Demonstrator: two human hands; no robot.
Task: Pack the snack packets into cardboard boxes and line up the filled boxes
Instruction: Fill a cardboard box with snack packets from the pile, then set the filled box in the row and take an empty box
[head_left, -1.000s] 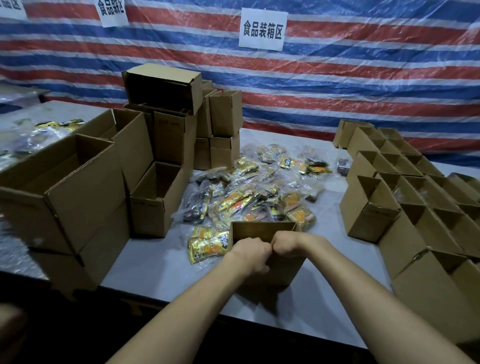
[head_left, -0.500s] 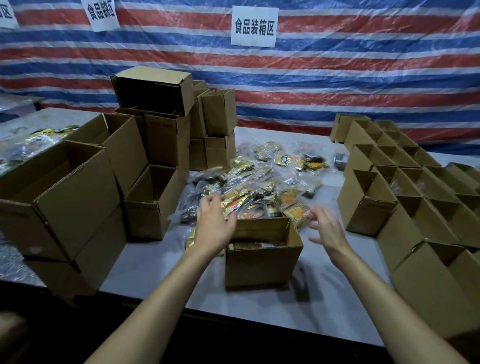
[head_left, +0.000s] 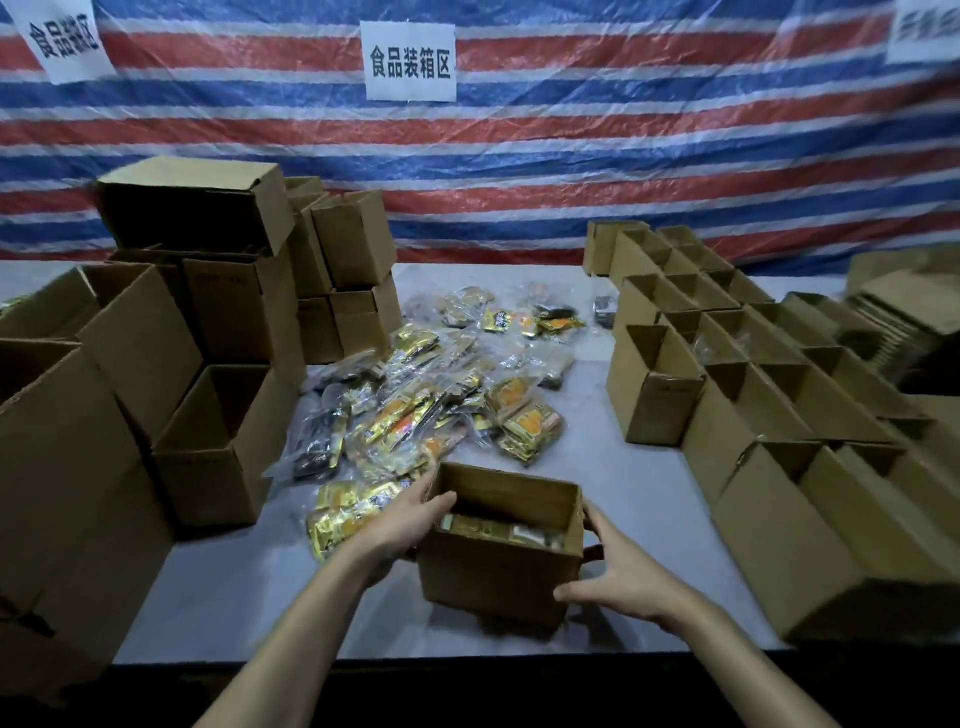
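My hands, which hung apart in the air above the box half a second ago, have dropped onto its two ends. The worktop (head_left: 234, 587) carries the lined-up boxes (head_left: 654, 395) all down its right side, well apart from what I hold. The loose snack packets (head_left: 415, 410) lie just beyond, towards the far side. The box (head_left: 498, 577) sits near me, in the middle, with its flaps open, packets inside and its long axis running left to right. My left hand (head_left: 410, 519) clasps the left wall, thumb at the rim. My right hand (head_left: 618, 566) wraps the near right corner, fingers spread. The rows lie to my right, so I judge the right hand leads the carry.
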